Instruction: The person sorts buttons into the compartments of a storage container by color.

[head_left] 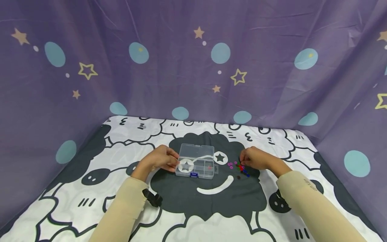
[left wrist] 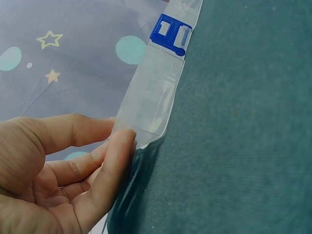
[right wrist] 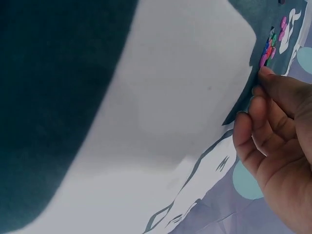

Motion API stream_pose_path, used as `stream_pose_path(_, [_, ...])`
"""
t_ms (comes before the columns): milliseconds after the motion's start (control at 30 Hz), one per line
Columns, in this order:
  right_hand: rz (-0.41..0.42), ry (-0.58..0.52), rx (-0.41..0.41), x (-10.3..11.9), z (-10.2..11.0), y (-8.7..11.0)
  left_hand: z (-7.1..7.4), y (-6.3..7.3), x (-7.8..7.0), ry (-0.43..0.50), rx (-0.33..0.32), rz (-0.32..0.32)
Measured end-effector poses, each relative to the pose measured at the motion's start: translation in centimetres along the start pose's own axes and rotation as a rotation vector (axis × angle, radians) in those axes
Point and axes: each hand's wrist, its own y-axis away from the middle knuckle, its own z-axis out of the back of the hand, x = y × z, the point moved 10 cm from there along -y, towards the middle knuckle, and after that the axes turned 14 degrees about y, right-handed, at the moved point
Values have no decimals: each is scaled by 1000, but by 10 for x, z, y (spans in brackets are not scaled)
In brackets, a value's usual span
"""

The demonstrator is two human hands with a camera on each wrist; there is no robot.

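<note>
A clear plastic compartment box (head_left: 204,172) stands on the cloth with its lid (head_left: 196,151) raised at the back. Its blue latch (left wrist: 170,34) is on the front side. My left hand (head_left: 163,158) grips the box's left end between thumb and fingers. A small reddish piece (head_left: 210,167) shows in a right-hand compartment. To the right of the box, my right hand (head_left: 255,158) has its bent fingers at a cluster of small coloured pieces (head_left: 240,167), red, green, blue and magenta. Whether its fingertips pinch one is hidden.
Several magenta rings (head_left: 230,164) lie left of the cluster, and a small brown piece (head_left: 239,177) sits nearer me. A sheep-patterned cloth (head_left: 181,232) covers the table. A purple curtain (head_left: 181,27) hangs behind and at both sides.
</note>
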Motion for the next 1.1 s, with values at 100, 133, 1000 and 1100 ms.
stream_pose_path(100, [11, 14, 3, 2, 0, 1, 0, 0, 0, -5, 4, -5])
stream_pose_path(133, [14, 15, 5, 2, 0, 2, 0, 0, 0, -5, 5, -5])
stream_pose_path(1000, [2, 19, 86, 9, -4, -3, 0, 0, -1, -11, 0, -1])
stream_pose_path(1100, [1, 34, 106, 11, -5, -4, 1, -1, 0, -8, -3, 6])
